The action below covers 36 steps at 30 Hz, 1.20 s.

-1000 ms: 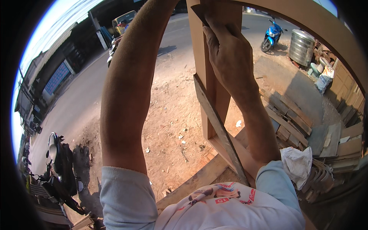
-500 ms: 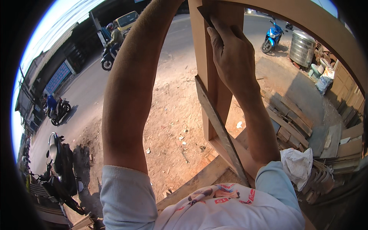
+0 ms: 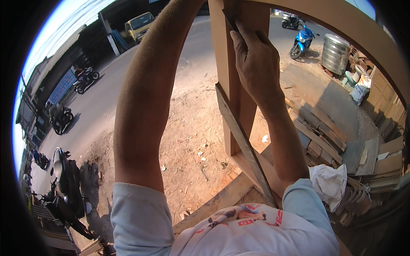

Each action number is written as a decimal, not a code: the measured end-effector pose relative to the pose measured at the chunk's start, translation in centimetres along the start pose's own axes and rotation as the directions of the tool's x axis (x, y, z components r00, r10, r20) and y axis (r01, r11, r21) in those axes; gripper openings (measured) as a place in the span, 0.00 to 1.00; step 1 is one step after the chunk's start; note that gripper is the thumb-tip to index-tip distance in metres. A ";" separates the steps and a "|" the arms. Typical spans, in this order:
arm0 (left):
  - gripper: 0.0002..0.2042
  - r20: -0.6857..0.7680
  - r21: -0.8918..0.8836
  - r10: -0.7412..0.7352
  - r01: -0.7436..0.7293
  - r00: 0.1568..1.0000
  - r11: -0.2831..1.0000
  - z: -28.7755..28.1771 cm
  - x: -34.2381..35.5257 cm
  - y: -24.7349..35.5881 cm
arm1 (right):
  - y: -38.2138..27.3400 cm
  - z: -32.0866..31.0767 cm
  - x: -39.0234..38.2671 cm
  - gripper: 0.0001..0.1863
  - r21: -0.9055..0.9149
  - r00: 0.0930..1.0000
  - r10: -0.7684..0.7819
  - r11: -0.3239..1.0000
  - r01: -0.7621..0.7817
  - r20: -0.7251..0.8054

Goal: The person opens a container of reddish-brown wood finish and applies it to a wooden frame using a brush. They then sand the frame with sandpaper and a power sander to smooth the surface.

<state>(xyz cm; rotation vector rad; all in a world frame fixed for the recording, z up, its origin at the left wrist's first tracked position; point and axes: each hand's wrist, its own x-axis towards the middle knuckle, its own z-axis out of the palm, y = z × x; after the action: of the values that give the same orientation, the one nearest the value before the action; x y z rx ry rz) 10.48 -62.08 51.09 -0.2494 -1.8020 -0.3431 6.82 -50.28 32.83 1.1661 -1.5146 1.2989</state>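
My right hand (image 3: 256, 66) is raised against the upright brown wooden post (image 3: 223, 55) of a frame, thumb and fingers closed on a thin dark flat piece (image 3: 228, 18) pressed to the wood; I cannot make out exactly what it is. My left forearm rises out of the top edge beside the post, so that hand is hidden from view. The frame's curved top member (image 3: 341, 23) runs off to the right. A rough slanting batten (image 3: 239, 130) leans across the post down toward my shirt, over boards at its foot.
A dirt verge (image 3: 192, 149) borders a road (image 3: 85, 111) with motorbike riders and a yellow truck (image 3: 139, 25). A black scooter (image 3: 64, 179) stands left. To the right are a blue scooter (image 3: 303, 40), a steel tank (image 3: 336, 53), stacked planks (image 3: 318, 132) and a white sack (image 3: 329, 183).
My right hand has shifted slightly down and rightward with the dark piece. My left arm stays nearly still. Riders on the road have moved, and more appear at left and behind the blue scooter.
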 end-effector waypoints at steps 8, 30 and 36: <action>0.23 -0.055 0.096 0.080 -0.074 0.995 0.993 0.2 0.0 -0.2 | 0.0 0.5 1.2 0.17 0.001 1.000 0.004 1.000 -0.004 -0.027; 0.22 -0.061 0.006 0.175 -0.175 0.983 0.985 0.2 -0.6 -1.1 | 3.3 2.5 -1.1 0.08 0.061 0.967 -0.054 0.996 0.071 -0.248; 0.21 -0.020 -0.262 0.017 -0.022 1.000 0.965 0.7 -1.3 0.0 | 3.2 2.0 -0.2 0.03 -0.047 0.938 -0.108 0.994 0.098 -0.329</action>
<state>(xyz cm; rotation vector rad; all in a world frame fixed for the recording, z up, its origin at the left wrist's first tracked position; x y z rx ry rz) 10.15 -61.85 49.65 -0.4482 -1.7343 -0.5697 3.79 -52.11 31.55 0.9378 -1.2072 1.3207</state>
